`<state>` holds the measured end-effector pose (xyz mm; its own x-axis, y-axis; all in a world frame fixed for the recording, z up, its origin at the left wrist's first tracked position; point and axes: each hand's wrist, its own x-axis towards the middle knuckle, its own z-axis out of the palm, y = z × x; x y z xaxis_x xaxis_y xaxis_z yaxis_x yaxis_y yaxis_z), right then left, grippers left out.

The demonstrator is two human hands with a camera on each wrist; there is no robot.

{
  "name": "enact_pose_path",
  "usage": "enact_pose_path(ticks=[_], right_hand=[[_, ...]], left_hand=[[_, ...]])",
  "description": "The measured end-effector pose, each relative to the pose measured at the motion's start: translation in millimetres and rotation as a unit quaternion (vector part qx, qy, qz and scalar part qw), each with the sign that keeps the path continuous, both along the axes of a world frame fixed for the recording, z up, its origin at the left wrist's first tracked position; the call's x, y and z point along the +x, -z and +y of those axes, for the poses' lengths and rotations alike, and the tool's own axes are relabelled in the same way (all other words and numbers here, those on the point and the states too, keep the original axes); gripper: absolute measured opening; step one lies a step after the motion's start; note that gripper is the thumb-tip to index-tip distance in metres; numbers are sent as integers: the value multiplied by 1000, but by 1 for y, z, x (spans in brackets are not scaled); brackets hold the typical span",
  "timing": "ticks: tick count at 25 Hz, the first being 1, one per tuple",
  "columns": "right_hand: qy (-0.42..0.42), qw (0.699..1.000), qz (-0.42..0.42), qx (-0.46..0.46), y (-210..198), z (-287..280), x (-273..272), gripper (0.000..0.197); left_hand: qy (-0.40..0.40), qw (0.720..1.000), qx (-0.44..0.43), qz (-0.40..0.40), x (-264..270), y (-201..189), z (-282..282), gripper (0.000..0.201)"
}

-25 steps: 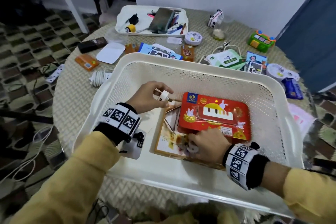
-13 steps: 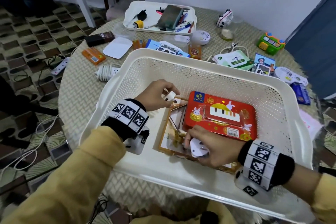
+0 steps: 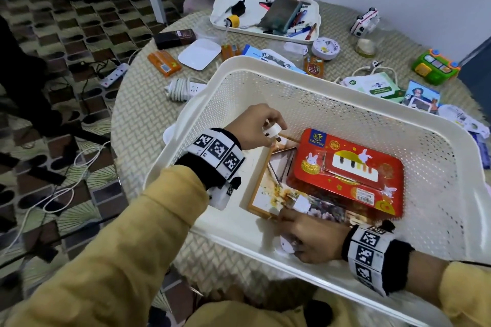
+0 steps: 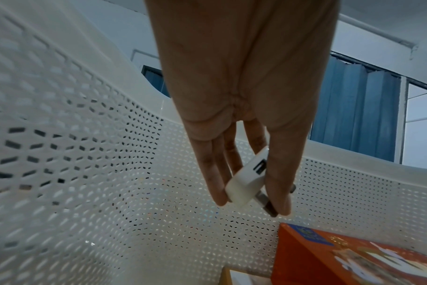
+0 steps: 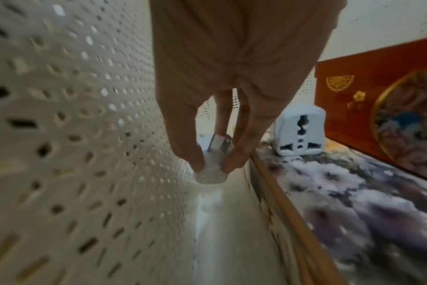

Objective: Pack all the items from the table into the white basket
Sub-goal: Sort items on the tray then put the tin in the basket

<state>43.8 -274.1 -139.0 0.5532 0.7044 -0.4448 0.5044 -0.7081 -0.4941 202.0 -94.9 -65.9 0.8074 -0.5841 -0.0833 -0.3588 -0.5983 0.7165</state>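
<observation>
Inside the white basket, the left hand pinches a white charger plug just above the red box; the right hand pinches a white adapter beside the near wall; a second adapter stands just beyond its fingertips.

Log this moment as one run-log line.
left hand: pinching white USB charger | right hand: pinching white plug adapter at basket floor | white basket: red tin, picture frame
</observation>
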Motion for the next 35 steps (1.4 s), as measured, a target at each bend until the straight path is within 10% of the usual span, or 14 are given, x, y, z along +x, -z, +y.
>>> enact_pose_path(ticks=[10, 19, 35], right_hand=[[15, 999, 52, -3, 21, -11, 0, 29], [-186, 949, -32, -252, 14, 2, -6, 19], [-60, 994, 38, -89, 17, -4, 1, 18]], left_hand=[[22, 999, 41, -9, -1, -3, 0, 38], [34, 997, 66, -10, -2, -2, 0, 36], [56, 995, 82, -31, -2, -4, 0, 37]])
